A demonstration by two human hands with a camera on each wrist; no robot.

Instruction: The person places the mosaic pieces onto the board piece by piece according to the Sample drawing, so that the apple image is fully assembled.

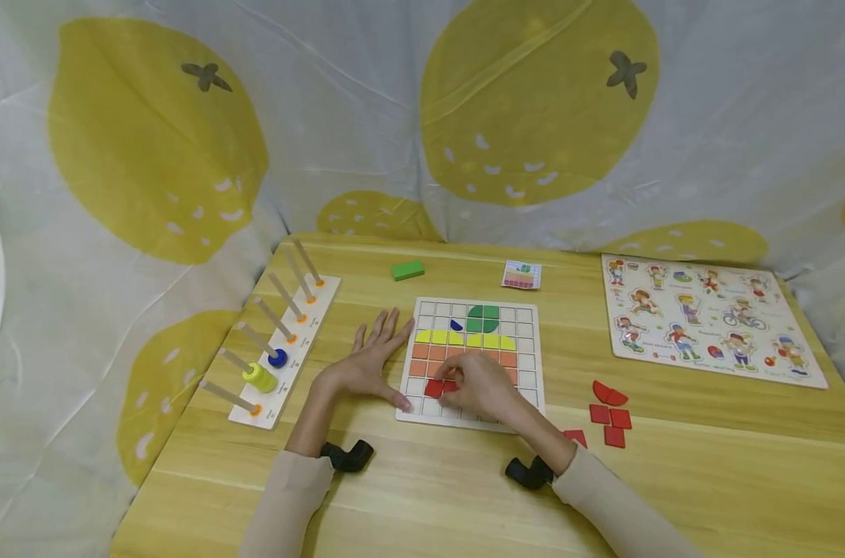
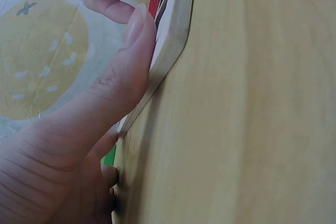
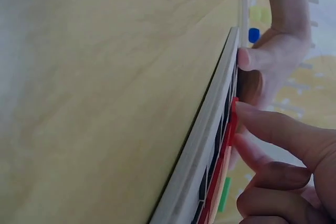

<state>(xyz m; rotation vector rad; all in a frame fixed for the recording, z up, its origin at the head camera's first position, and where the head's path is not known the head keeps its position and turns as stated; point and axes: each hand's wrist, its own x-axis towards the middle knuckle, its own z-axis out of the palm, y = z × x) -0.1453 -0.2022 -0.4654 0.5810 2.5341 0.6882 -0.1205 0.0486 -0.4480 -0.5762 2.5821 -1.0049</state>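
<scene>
A white grid board (image 1: 527, 395) lies in front of me, covered in part by rows of orange (image 1: 419, 351) and yellow tiles (image 1: 474, 340). Green tiles (image 1: 484, 318) and a small dark blue half-moon tile (image 1: 456, 325) sit near its top. My right hand (image 1: 481, 384) is over the lower rows, thumb and forefinger pinching a red square tile (image 1: 450, 385) against the board. Just left of it lies another red square (image 1: 433, 388). With fingers spread, my left hand (image 1: 367, 364) rests at the board's left side, its thumb (image 2: 137, 30) on the lower left corner.
Several loose red tiles (image 1: 611, 416) lie right of the board. A peg stand (image 1: 304, 341) with yellow and blue rings is at the left. Behind are a green block (image 1: 408, 270) and a small picture card (image 1: 522, 275); a picture puzzle board (image 1: 708, 318) lies at the right.
</scene>
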